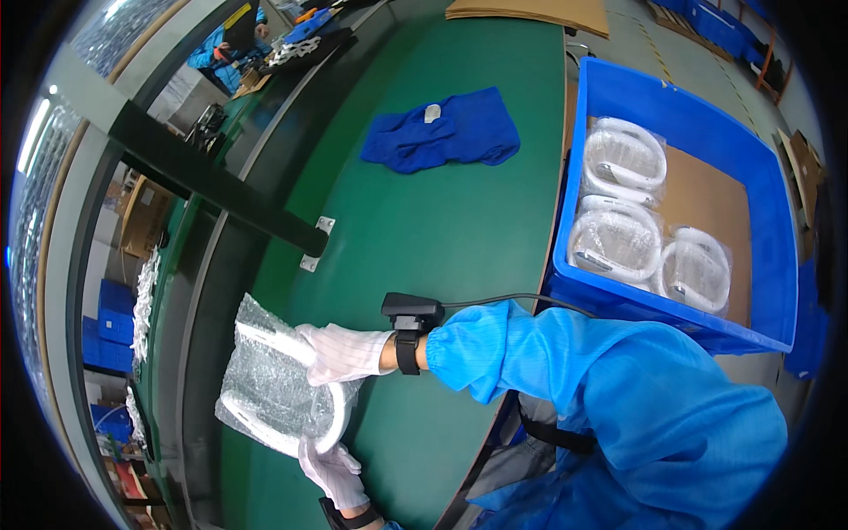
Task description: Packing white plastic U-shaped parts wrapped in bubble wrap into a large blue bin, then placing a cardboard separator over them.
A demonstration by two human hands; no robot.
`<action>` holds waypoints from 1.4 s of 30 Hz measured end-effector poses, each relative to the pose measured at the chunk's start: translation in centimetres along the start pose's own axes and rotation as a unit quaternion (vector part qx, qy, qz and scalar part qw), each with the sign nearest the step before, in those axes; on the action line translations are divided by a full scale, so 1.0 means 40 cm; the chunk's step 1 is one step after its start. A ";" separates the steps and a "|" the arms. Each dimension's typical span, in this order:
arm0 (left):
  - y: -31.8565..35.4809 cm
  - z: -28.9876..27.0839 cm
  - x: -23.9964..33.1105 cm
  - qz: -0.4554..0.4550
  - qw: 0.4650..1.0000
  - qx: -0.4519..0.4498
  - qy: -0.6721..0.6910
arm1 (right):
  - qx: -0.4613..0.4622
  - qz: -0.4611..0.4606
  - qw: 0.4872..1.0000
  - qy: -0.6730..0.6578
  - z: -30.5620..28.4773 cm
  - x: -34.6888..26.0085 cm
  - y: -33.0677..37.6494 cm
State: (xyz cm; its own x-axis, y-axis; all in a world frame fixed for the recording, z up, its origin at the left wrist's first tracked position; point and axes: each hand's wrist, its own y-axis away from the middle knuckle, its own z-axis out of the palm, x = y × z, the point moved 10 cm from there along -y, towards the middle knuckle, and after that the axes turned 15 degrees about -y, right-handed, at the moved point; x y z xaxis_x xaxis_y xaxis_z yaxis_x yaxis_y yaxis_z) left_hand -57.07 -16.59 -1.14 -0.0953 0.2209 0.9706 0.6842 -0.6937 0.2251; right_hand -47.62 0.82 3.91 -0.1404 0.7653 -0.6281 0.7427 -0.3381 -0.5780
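A white looped frame-like part lies inside a clear bubble-wrap bag, over the near left part of the green bench. My right hand, in a white glove, closes on the bag and the part at its upper side. At the lower edge of the bag, my gloved left hand grips the curved end of the part, its fingertips partly hidden. My right forearm has a blue sleeve and a strapped black device with a cable. I cannot make out the part's exact kind.
A folded blue cloth lies farther up the green bench. The blue bin at the right holds several wrapped white parts on cardboard. A dark post is bolted to the bench; another person works beyond it.
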 end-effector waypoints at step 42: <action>-0.033 0.038 0.027 -0.018 0.999 -0.030 0.028 | 0.116 0.291 0.863 -0.396 -0.072 0.270 0.116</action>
State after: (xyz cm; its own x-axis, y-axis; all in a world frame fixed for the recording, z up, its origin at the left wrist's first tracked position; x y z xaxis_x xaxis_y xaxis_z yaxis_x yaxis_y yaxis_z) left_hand -56.97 -14.39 -0.52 -0.1607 0.2077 0.9649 0.6354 -0.7264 0.2622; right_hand -43.81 9.08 -4.06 -0.2590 -0.1547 -0.9534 0.7002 -0.7100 -0.0750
